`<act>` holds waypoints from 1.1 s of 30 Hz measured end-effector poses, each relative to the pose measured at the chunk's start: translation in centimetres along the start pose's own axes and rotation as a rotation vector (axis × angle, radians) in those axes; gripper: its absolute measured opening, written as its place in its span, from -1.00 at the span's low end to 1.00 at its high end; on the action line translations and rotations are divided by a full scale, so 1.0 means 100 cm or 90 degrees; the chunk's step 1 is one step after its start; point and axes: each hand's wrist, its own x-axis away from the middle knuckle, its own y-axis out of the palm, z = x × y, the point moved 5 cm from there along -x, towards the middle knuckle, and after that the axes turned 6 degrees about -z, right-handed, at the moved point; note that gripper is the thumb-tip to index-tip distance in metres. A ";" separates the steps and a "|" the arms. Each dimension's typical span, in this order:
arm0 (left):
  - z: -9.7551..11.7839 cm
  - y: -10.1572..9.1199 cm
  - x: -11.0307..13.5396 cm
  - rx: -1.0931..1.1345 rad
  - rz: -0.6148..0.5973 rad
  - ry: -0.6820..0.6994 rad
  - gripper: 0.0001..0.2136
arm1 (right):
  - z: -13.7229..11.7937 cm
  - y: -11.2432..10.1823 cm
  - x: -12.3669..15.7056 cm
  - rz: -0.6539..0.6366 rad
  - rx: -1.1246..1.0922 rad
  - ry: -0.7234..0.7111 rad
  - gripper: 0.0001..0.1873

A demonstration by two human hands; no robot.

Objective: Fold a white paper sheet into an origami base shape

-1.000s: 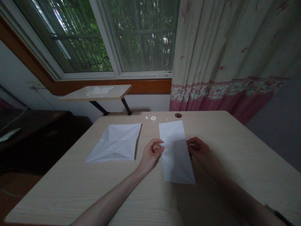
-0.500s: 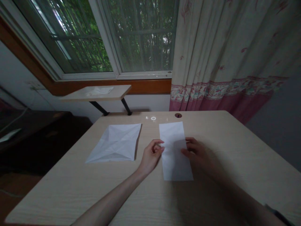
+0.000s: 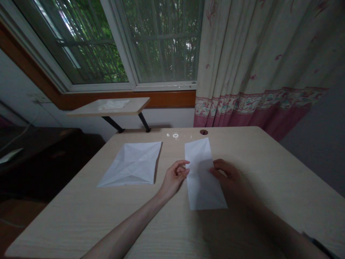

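Note:
A white rectangular sheet of paper (image 3: 202, 180), longer than it is wide, is between my hands over the desk. My left hand (image 3: 175, 177) pinches its left edge, thumb and index finger closed on it. On the opposite edge my right hand (image 3: 226, 176) grips the paper between thumb and fingers. The sheet's top right corner points up a little and its lower end flares to the right. Left of my left hand lies a second white paper (image 3: 134, 162), wide and creased with diagonal fold lines, its right side slightly raised off the desk.
The pale wooden desk (image 3: 94, 223) carries a small raised shelf (image 3: 134, 108) at the back left, with crumpled white paper (image 3: 114, 104) on it. A round cable hole (image 3: 204, 132) sits near the back edge. A floral curtain (image 3: 229, 72) hangs behind, beside a window (image 3: 161, 43).
The paper in my hands has turned and tilted slightly, its lower end swinging right. Both hands have shifted a little to the right with it. The creased paper has stayed put.

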 end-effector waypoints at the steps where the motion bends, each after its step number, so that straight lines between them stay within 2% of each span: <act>1: 0.001 0.001 0.000 0.001 -0.003 0.001 -0.62 | 0.000 -0.001 -0.001 -0.005 -0.016 0.006 -0.78; 5: 0.007 0.002 0.002 -0.005 -0.001 0.014 -0.63 | 0.003 -0.001 -0.002 -0.036 -0.063 0.066 -0.76; 8: 0.010 0.003 0.003 -0.016 0.009 0.019 -0.64 | 0.003 -0.002 -0.001 -0.006 -0.086 0.085 -0.75; 15: 0.005 0.003 0.003 -0.015 0.007 0.021 -0.66 | -0.004 -0.003 0.002 0.030 0.013 0.043 -0.79; 20: 0.003 0.004 0.002 -0.001 0.006 0.008 -0.60 | -0.003 -0.004 0.003 0.035 0.056 0.019 -0.80; 27: 0.011 0.004 0.003 -0.016 0.008 0.052 -0.68 | -0.002 -0.002 -0.004 -0.042 -0.088 0.055 -0.78; 33: 0.009 0.002 0.003 -0.019 0.030 0.041 -0.72 | -0.011 -0.001 -0.002 -0.043 -0.081 0.047 -0.72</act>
